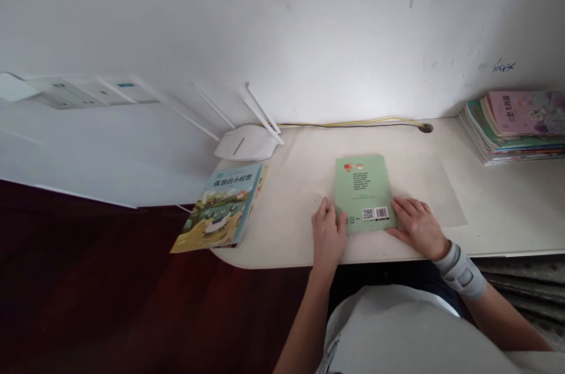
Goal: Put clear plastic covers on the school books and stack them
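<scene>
a scuffed white wall rises behind a cream desk above dark reddish flooring.

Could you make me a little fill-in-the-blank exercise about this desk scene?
1. The barcoded book between the left hand and right hand is ____.
2. A grey wrist brace is on the ____ wrist.
3. On the book stack, the top cover is ____.

Missing words: green; right; pink.

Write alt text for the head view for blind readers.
A person's left hand and right hand touch opposite edges of a green paperback, barcode side up, on a white desk. Left, a blue-yellow illustrated book overhangs the desk near a white router; right, a pink-topped stack of books.
</scene>
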`<state>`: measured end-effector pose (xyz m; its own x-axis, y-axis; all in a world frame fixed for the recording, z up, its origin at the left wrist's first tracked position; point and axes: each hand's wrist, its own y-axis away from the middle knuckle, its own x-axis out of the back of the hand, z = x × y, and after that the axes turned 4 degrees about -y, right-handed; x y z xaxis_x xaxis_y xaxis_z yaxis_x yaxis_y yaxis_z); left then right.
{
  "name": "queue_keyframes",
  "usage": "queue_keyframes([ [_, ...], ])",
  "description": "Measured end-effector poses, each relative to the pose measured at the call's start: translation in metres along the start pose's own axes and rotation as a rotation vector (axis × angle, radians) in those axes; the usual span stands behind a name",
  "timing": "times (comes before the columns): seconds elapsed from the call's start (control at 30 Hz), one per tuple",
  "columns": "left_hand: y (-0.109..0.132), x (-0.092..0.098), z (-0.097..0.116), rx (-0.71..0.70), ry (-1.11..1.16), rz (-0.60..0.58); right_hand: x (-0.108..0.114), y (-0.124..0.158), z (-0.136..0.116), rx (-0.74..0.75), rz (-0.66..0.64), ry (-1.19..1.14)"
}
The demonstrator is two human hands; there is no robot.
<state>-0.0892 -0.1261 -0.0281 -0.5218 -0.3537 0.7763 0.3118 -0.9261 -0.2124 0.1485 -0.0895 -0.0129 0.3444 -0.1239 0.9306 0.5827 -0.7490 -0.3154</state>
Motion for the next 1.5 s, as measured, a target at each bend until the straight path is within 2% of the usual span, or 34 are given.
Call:
queue_keyframes([
  [0.17, 0.003, 0.014, 0.012, 0.012, 0.139, 0.038, 0.001, -0.001, 0.0, -0.002, -0.013, -0.011],
  [0.3, 0.007, 0.021, 0.045, 0.019, 0.569, -0.03, 0.003, -0.002, -0.002, -0.007, -0.017, -0.028],
  [0.37, 0.007, 0.014, 0.066, -0.027, 0.647, -0.062, 0.003, 0.0, -0.001, -0.029, 0.0, -0.042],
  [0.43, 0.005, 0.0, 0.083, -0.178, 0.522, -0.018, 0.003, 0.004, 0.004, -0.101, 0.057, -0.025],
  [0.53, 0.0, -0.021, 0.101, -0.514, 0.257, 0.071, 0.003, 0.017, 0.016, -0.279, 0.157, 0.069],
  [0.6, -0.002, -0.032, 0.109, -0.696, 0.123, 0.076, 0.001, 0.026, 0.024, -0.371, 0.179, 0.115],
  [0.67, -0.003, -0.039, 0.116, -0.813, 0.003, 0.042, 0.0, 0.032, 0.031, -0.409, 0.176, 0.115],
  [0.73, -0.002, -0.044, 0.123, -0.868, -0.102, 0.0, 0.0, 0.035, 0.035, -0.415, 0.164, 0.09],
  [0.87, 0.002, -0.05, 0.137, -0.859, -0.235, -0.079, 0.0, 0.034, 0.038, -0.432, 0.147, 0.074],
  [1.07, 0.005, -0.061, 0.15, -0.794, -0.321, -0.215, 0.0, 0.034, 0.04, -0.439, 0.158, 0.008],
  [1.3, 0.007, -0.075, 0.146, -0.787, -0.385, -0.302, 0.0, 0.035, 0.043, -0.441, 0.182, -0.065],
  [1.5, 0.008, -0.074, 0.148, -0.788, -0.429, -0.353, 0.003, 0.036, 0.042, -0.492, 0.214, -0.096],
])
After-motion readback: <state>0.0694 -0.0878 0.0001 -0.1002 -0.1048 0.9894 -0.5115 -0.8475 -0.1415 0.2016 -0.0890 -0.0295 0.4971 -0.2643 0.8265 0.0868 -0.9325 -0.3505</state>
